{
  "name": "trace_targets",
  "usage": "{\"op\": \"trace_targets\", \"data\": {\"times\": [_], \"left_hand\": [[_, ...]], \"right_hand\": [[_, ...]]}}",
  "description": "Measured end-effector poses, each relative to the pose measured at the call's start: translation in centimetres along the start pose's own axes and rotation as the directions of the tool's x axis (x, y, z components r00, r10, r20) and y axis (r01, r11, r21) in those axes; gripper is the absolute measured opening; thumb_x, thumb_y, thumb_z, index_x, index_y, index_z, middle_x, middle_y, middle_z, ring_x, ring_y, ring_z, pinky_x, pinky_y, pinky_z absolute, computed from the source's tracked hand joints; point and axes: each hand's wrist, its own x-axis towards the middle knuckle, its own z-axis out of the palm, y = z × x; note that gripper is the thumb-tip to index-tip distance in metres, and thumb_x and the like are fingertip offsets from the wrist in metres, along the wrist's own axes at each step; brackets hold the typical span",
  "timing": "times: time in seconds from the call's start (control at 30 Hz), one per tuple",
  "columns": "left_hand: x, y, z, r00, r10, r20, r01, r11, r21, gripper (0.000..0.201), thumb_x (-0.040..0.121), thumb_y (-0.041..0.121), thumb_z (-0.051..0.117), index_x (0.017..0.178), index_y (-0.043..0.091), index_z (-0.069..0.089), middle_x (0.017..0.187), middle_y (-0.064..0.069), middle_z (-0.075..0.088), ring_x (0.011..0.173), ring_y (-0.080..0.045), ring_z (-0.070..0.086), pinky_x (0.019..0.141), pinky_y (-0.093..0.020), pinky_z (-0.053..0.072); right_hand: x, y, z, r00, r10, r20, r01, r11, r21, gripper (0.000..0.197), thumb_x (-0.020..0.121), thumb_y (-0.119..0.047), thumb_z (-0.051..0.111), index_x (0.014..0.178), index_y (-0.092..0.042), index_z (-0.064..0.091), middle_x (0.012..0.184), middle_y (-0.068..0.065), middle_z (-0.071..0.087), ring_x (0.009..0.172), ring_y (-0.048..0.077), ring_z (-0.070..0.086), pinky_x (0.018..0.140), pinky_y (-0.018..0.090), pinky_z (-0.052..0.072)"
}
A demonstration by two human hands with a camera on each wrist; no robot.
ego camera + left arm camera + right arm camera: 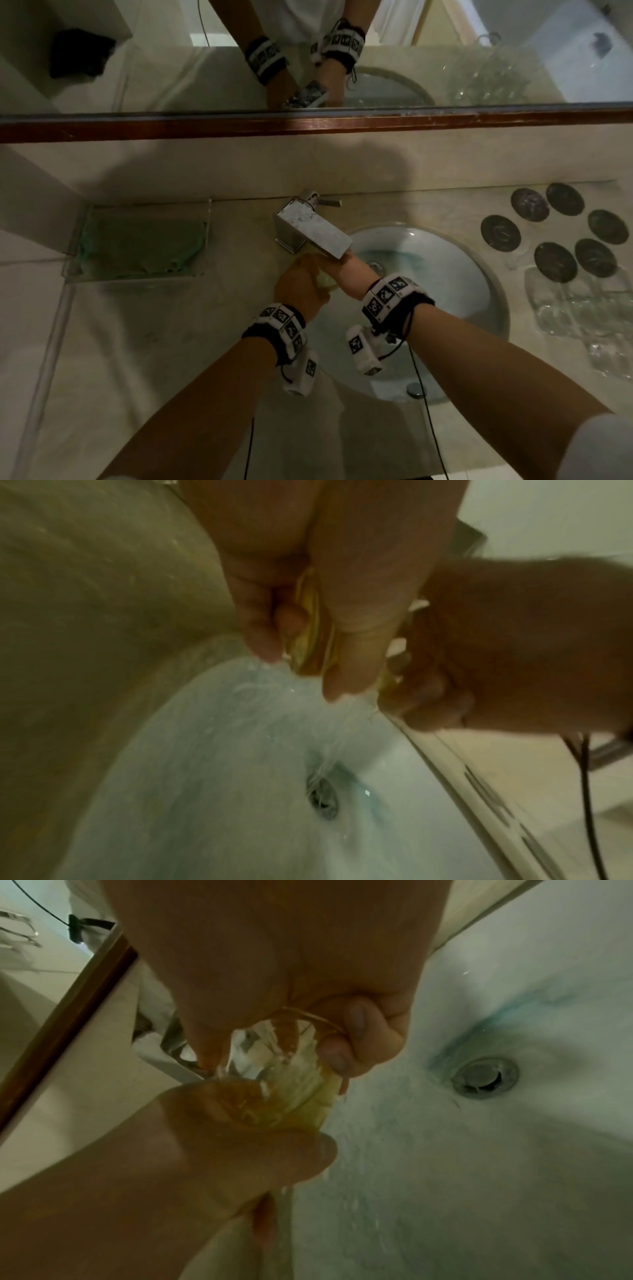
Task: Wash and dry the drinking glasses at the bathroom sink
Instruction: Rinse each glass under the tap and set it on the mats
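A clear drinking glass [253, 1056] is under the faucet spout [322, 236], gripped by my right hand [270, 1045] with fingers curled round its wall. My left hand [301, 669] grips a yellow sponge [310, 631] and presses it against the glass; the sponge [298, 1104] shows yellow through the glass wall. In the head view both hands meet over the basin's left rim, the left hand [301, 284] beside the right hand [347, 272], and the glass [323, 279] is mostly hidden between them. Water runs off the fingers toward the drain [323, 799].
The white basin [455, 291] has a blue stain near its drain [484, 1077]. Several clear glasses [582, 315] and several dark round discs [555, 262] stand on the counter at the right. A green cloth [140, 245] lies in a clear tray at the left. A mirror runs along the back.
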Motion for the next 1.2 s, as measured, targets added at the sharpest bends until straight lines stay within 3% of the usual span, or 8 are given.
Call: {"op": "trace_targets", "data": {"times": [0.17, 0.27, 0.53, 0.63, 0.77, 0.87, 1.03, 1.2], "left_hand": [[0.1, 0.6, -3.1, 0.9, -0.087, 0.427, 0.207, 0.947, -0.244, 0.058, 0.072, 0.017, 0.085, 0.122, 0.016, 0.056, 0.11, -0.001, 0.063, 0.088, -0.02, 0.067, 0.061, -0.029, 0.057], [-0.2, 0.8, -4.4, 0.814, -0.056, 0.578, 0.295, 0.897, -0.329, 0.047, 0.075, 0.011, 0.082, 0.119, 0.014, 0.064, 0.11, -0.009, 0.069, 0.083, -0.026, 0.07, 0.073, -0.04, 0.061], [-0.2, 1.0, -1.8, 0.982, -0.08, 0.169, 0.098, 0.99, -0.103, 0.052, 0.074, 0.014, 0.079, 0.121, 0.011, 0.057, 0.113, -0.009, 0.063, 0.1, -0.027, 0.065, 0.082, -0.034, 0.055], [-0.6, 0.9, -1.2, 1.0, -0.009, -0.015, 0.01, 0.993, 0.115, 0.055, 0.076, 0.027, 0.075, 0.124, 0.01, 0.052, 0.119, -0.008, 0.058, 0.111, -0.027, 0.057, 0.09, -0.034, 0.045], [-0.1, 0.4, -0.7, 0.993, 0.117, -0.021, -0.115, 0.991, 0.068, 0.075, 0.066, 0.054, 0.077, 0.128, 0.02, 0.054, 0.126, -0.004, 0.058, 0.12, -0.023, 0.052, 0.108, -0.036, 0.036], [0.5, 0.6, -0.9, 0.992, 0.127, -0.017, -0.127, 0.992, -0.019, 0.09, 0.056, 0.077, 0.069, 0.13, 0.029, 0.053, 0.127, 0.008, 0.06, 0.12, -0.01, 0.054, 0.106, -0.028, 0.041], [0.7, 1.3, -1.2, 0.989, 0.146, 0.039, -0.141, 0.983, -0.118, 0.096, 0.061, 0.065, 0.068, 0.142, 0.021, 0.041, 0.132, 0.009, 0.052, 0.124, -0.007, 0.047, 0.098, 0.005, 0.013], [0.1, 2.5, -1.9, 0.997, 0.074, 0.034, -0.062, 0.959, -0.276, 0.081, 0.068, 0.019, 0.086, 0.136, 0.013, 0.043, 0.13, 0.0, 0.054, 0.121, -0.014, 0.05, 0.108, -0.026, 0.037]], "right_hand": [[-1.4, -0.2, -2.0, 0.991, -0.004, 0.131, 0.011, 0.998, -0.06, 0.051, 0.093, -0.025, 0.067, 0.139, -0.021, 0.046, 0.127, -0.006, 0.057, 0.118, 0.012, 0.055, 0.092, 0.013, 0.044], [-1.7, 0.1, -2.8, 0.978, 0.053, 0.2, -0.029, 0.992, -0.121, 0.063, 0.084, -0.033, 0.076, 0.138, -0.027, 0.046, 0.126, -0.009, 0.056, 0.114, 0.01, 0.055, 0.099, 0.024, 0.046], [-0.5, -0.2, -1.1, 0.997, 0.015, 0.077, -0.011, 0.999, -0.044, 0.046, 0.1, -0.016, 0.055, 0.143, -0.009, 0.042, 0.135, 0.007, 0.053, 0.113, 0.0, 0.053, 0.096, 0.01, 0.043], [0.1, 0.4, -0.9, 0.998, 0.062, 0.022, -0.062, 0.998, 0.009, 0.048, 0.103, -0.022, 0.05, 0.147, -0.009, 0.037, 0.124, 0.0, 0.049, 0.069, -0.028, 0.05, 0.066, -0.001, 0.042], [0.0, 0.0, -0.7, 1.0, 0.03, 0.0, -0.03, 0.999, -0.027, 0.051, 0.101, -0.019, 0.054, 0.148, -0.008, 0.038, 0.147, 0.008, 0.045, 0.134, 0.014, 0.044, 0.094, 0.002, 0.031], [-0.1, 0.2, -1.0, 0.997, 0.075, 0.023, -0.075, 0.997, -0.003, 0.061, 0.089, -0.037, 0.069, 0.143, -0.02, 0.047, 0.141, -0.001, 0.054, 0.129, 0.013, 0.051, 0.105, 0.021, 0.038], [-1.1, 0.5, -3.1, 0.987, 0.148, 0.061, -0.153, 0.986, 0.073, 0.075, 0.075, -0.029, 0.084, 0.139, -0.022, 0.044, 0.121, -0.005, 0.061, 0.088, 0.005, 0.06, 0.068, 0.016, 0.049], [-1.8, 1.2, -4.8, 0.947, 0.283, 0.154, -0.32, 0.879, 0.353, 0.054, 0.085, -0.015, 0.064, 0.137, -0.016, 0.05, 0.116, 0.012, 0.063, 0.078, 0.021, 0.06, 0.06, 0.027, 0.048]]}}
